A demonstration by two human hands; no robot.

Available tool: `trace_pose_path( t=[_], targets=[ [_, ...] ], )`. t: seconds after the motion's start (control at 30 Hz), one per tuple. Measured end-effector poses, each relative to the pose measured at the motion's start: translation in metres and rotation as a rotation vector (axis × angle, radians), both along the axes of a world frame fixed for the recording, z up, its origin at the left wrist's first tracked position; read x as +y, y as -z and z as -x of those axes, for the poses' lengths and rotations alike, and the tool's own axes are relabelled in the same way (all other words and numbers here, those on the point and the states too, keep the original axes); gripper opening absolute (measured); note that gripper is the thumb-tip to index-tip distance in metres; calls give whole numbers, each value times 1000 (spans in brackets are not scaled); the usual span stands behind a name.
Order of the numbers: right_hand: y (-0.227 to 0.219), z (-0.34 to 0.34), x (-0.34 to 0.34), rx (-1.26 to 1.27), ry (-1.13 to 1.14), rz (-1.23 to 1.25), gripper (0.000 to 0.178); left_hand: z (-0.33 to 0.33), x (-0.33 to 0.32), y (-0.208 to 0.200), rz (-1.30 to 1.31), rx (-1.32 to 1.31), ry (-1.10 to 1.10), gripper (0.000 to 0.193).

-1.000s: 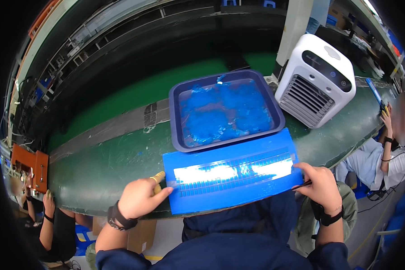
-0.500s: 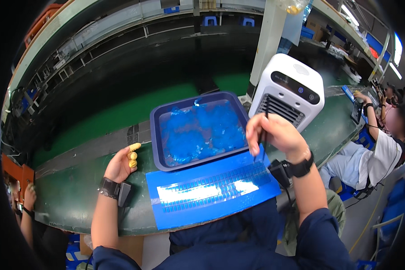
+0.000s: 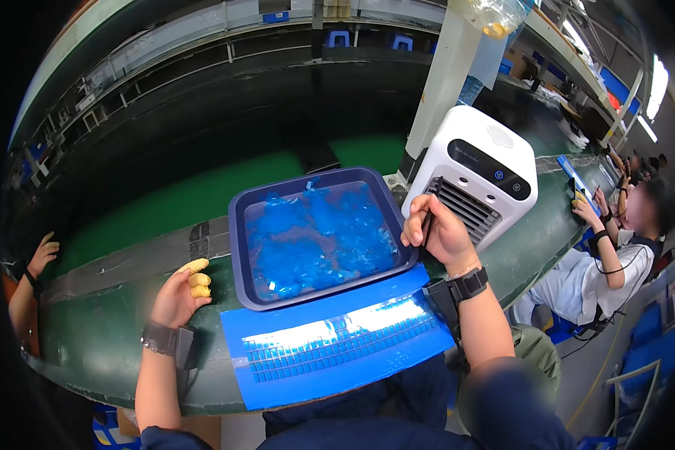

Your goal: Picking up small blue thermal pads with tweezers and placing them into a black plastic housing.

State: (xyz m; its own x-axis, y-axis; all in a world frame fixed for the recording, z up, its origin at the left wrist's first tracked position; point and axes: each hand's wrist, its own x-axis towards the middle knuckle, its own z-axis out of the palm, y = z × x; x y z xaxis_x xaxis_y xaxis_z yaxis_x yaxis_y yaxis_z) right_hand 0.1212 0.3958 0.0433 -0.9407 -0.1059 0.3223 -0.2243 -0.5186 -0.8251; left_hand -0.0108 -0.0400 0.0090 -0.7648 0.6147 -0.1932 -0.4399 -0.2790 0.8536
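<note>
My left hand rests above the green bench, left of the tray, holding nothing, its fingers apart. Yellow finger cots cover several of its fingertips. Over the tray's right corner, my right hand is closed on thin black tweezers; their tips are hard to make out. In front of me lies a blue board bearing a clear sheet with rows of small blue rectangular pieces. Behind it stands a dark blue tray with crumpled, glossy blue film bits inside.
A white air cooler stands right of the tray, beside a pale post. At the right, a person in a white shirt sits at the bench. Another person's hand shows at the far left. Blue stools stand beyond.
The view has shifted, so the tray and board appear lower and further left. My right hand still grips the tweezers, now tilted differently. The far-left person's hand has risen.
</note>
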Motion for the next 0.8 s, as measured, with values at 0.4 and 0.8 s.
trace_pose_path(
  t=[0.4,0.8],
  targets=[
    [-72,-72,-9,464,-66,66,44,2,6,0,-46,-5,36,33],
    [71,-150,77,-8,736,701,32,3,-11,8,-82,42,109,31]
  ],
)
